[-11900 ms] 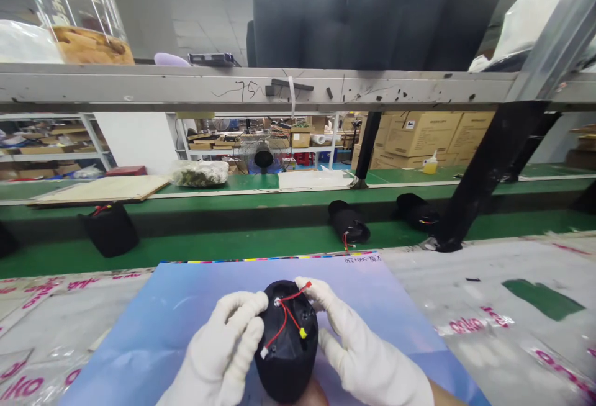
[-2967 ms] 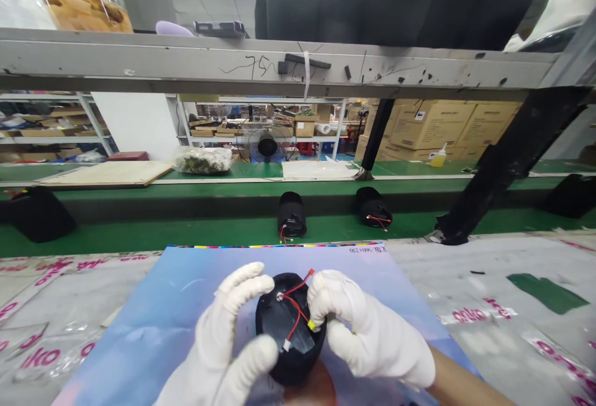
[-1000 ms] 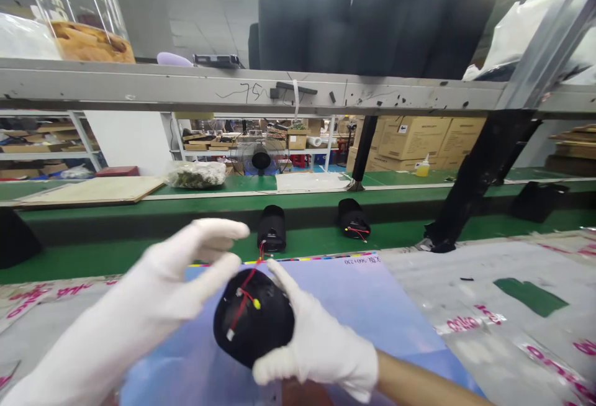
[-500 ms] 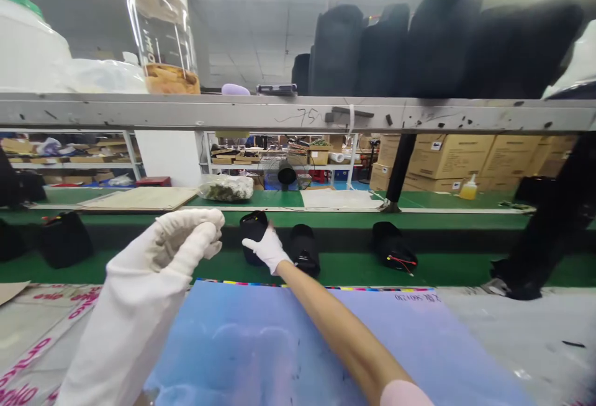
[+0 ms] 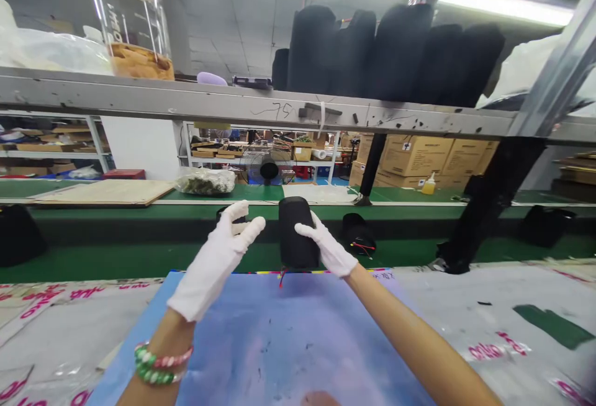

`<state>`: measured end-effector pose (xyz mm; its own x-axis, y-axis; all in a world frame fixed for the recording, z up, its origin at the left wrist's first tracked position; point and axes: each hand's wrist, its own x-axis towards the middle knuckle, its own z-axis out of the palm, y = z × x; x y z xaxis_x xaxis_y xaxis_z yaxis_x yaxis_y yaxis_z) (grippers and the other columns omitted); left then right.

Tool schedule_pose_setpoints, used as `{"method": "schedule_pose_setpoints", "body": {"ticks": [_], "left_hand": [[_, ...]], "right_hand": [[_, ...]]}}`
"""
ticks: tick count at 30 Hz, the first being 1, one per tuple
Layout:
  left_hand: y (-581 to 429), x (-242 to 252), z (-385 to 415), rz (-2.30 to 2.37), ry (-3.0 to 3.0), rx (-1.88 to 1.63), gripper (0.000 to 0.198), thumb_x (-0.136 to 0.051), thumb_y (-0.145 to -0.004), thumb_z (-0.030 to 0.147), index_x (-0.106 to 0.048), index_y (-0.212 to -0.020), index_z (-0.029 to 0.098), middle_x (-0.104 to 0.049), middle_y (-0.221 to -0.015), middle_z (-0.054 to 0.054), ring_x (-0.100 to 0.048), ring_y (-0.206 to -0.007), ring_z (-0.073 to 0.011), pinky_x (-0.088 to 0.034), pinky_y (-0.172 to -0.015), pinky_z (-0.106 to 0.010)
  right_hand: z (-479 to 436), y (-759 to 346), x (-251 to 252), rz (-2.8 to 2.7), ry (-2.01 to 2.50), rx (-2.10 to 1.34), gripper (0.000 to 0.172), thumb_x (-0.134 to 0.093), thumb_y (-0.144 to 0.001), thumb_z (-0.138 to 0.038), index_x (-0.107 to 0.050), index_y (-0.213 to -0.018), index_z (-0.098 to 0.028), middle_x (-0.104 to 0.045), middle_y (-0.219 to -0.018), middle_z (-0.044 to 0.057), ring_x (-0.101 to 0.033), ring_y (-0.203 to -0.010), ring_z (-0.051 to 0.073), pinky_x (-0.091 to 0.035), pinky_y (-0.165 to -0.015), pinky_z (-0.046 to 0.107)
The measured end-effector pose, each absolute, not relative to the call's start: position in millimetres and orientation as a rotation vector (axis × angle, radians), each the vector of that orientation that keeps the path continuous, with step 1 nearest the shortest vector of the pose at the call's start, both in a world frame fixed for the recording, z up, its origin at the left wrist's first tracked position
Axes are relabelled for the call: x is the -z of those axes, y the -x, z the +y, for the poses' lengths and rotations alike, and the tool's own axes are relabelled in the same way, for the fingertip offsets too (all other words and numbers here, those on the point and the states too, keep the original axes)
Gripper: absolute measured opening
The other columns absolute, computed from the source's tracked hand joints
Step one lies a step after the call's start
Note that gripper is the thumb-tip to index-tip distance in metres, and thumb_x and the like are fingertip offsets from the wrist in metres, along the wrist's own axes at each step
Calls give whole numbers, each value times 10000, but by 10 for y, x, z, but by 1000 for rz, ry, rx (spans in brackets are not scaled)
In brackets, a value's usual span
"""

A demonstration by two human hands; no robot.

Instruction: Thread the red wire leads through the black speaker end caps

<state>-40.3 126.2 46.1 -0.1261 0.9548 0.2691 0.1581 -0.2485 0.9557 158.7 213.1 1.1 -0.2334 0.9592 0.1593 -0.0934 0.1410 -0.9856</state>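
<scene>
A black fabric-covered cylinder [image 5: 295,232] stands upright just beyond the far edge of the blue mat, and a short red wire [image 5: 280,279] shows beneath it. My right hand [image 5: 327,251], in a white glove, rests its fingertips against the cylinder's right side. My left hand [image 5: 213,263], also gloved, is raised a little left of the cylinder, apart from it, with its fingers spread and holding nothing. Beaded bracelets circle my left wrist. The cylinder's underside is hidden.
A blue printed mat [image 5: 279,344] lies on a pink-lettered plastic sheet [image 5: 493,347]. More black cylinders [image 5: 358,235] rest on the green belt, one showing red wires. A grey shelf rail [image 5: 233,102] and black post [image 5: 493,201] stand beyond.
The cylinder has left my hands over the mat and now stands upright beyond it, its wires out of sight below. Both hands have moved forward, and the view has tilted up.
</scene>
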Motion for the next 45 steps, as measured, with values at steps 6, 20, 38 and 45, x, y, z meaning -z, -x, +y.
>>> {"method": "schedule_pose_setpoints", "body": {"ticks": [6, 20, 38, 45], "left_hand": [[-256, -155, 1208, 939, -1533, -1342, 668, -591, -864, 563, -365, -1415, 262, -460, -1489, -84, -426, -1379, -252, -377, -1119, -385], [-340, 884, 836, 618, -1412, -1391, 1249, -861, -628, 410, 1, -1529, 352, -603, -1357, -71, -564, -1264, -313, -444, -1076, -467], [-316, 920, 835, 677, -1346, -1319, 1337, -859, -622, 430, 128, -1514, 298, -606, -1339, -106, -573, -1245, -329, -431, -1079, -501], [-179, 719, 824, 865, -1515, -1259, 1020, -779, -643, 616, -269, -1466, 293, -501, -1436, -116, -493, -1311, -365, -407, -1086, -499]], "right_hand": [[1279, -1975, 120, -1557, 543, -1354, 1151, -877, -608, -500, -193, -1516, -315, -372, -1547, 71, -379, -1402, 283, -355, -1129, 441], [962, -1835, 1017, -1575, 508, -1192, 1113, -860, -493, -103, -305, -1429, -339, -445, -1461, 81, -449, -1336, 362, -375, -1102, 505], [998, -1904, 1027, -1594, 648, -1338, 1164, -902, -445, -175, -321, -1445, -310, -472, -1448, 83, -448, -1335, 365, -354, -1116, 511], [1046, -1998, 829, -1491, 583, -1527, 1281, -902, -542, -531, -127, -1524, -255, -373, -1523, 148, -365, -1410, 328, -274, -1161, 495]]}}
